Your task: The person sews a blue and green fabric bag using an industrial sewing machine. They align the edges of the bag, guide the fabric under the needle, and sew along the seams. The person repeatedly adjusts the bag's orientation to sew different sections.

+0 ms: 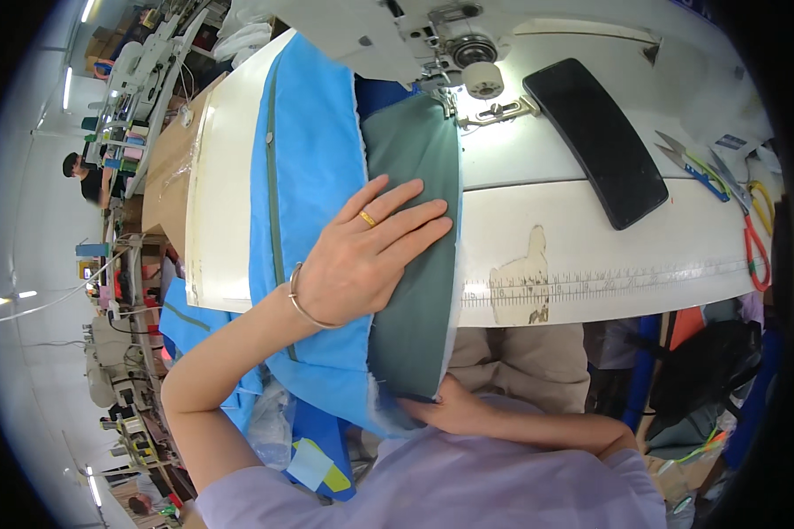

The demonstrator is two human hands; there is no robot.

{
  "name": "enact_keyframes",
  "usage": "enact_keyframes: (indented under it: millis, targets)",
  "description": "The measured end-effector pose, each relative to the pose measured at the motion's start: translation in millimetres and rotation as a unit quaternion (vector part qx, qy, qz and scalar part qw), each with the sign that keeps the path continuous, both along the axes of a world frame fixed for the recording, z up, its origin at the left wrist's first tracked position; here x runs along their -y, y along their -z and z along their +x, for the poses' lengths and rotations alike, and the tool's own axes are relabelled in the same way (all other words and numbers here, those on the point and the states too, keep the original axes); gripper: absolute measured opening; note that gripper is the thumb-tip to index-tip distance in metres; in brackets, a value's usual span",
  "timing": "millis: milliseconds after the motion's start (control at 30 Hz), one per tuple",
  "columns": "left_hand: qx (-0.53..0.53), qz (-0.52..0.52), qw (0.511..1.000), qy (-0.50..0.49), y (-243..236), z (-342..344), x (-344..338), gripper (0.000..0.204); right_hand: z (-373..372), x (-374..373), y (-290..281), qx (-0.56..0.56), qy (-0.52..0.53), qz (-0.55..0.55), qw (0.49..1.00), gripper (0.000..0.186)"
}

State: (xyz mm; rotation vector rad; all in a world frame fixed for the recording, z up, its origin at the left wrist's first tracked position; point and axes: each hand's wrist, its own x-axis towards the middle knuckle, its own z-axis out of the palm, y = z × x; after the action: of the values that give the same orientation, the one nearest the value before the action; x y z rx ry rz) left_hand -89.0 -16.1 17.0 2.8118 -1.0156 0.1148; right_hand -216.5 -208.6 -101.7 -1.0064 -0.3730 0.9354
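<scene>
A dark green fabric panel (415, 326) lies along a bright blue fabric piece (318, 115) that has a green strip running down it. My left hand (353, 242) rests flat on both, fingers stretched over the green panel; it wears a ring and a bangle. Down by my lap, my right hand (459, 407) grips the near end of the green panel at its edge, some fingers hidden under the cloth. The panel's far end sits at the presser foot (448, 104) of the sewing machine (370, 35), under a bright lamp.
On the white machine table (538, 207), a black phone (598, 141) lies to the right of the presser foot. Small snips (692, 166) and red-handled scissors (750, 231) lie farther right. A printed ruler strip runs along the near edge. More blue fabric (190, 313) hangs at left.
</scene>
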Motion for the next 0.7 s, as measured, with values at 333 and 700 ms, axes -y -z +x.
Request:
enact_keyframes:
  millis: [333, 700]
  targets:
    - [0.004, -0.083, 0.996, 0.042, 13.0, 2.3, -5.3, 0.049, -1.4, 23.3, -15.2, -0.001, -0.046, -0.029, 0.999, 0.03]
    - [-0.021, -0.097, 0.994, 0.045, 9.0, 34.4, -4.8, 0.043, 20.1, 23.4, 2.7, 0.025, -0.069, 0.004, 0.997, 0.034]
